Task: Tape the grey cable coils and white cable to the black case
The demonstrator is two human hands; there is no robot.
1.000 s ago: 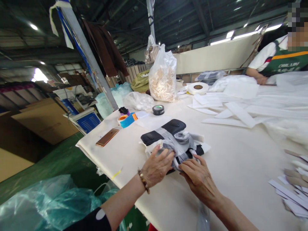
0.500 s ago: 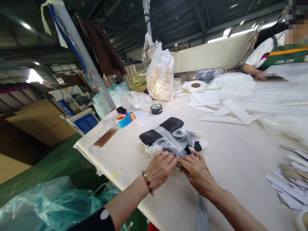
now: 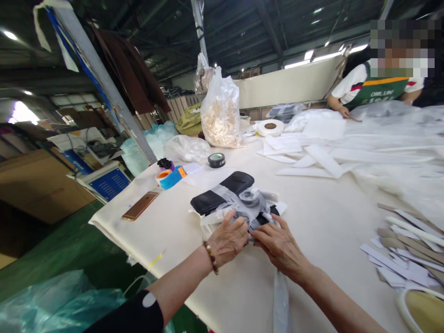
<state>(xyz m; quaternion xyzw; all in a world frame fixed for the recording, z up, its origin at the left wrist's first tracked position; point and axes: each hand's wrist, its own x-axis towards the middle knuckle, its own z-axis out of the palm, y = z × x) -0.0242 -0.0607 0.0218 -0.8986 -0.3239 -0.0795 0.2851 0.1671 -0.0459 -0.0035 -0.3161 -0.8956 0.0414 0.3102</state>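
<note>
A black padded item (image 3: 222, 192) wrapped in clear plastic film lies on the cream table (image 3: 322, 217). My left hand (image 3: 227, 240), with a bead bracelet at the wrist, presses on the near edge of the wrapped bundle, fingers curled over the plastic. My right hand (image 3: 279, 245) lies beside it, its fingertips pinching the same plastic film (image 3: 248, 203) at the bundle's near right side. Both hands touch each other over the wrap.
A gold phone (image 3: 140, 206), tape rolls (image 3: 217, 160), a blue tape dispenser (image 3: 169, 176) and a plastic bag of beige pieces (image 3: 220, 113) sit further back. White strips (image 3: 322, 159) and paper slips (image 3: 402, 249) lie right. Another person (image 3: 374, 88) works at the far side.
The view has shifted so the bundle sits further left. My hands have drawn closer together on the plastic wrap at the bundle's near edge.
</note>
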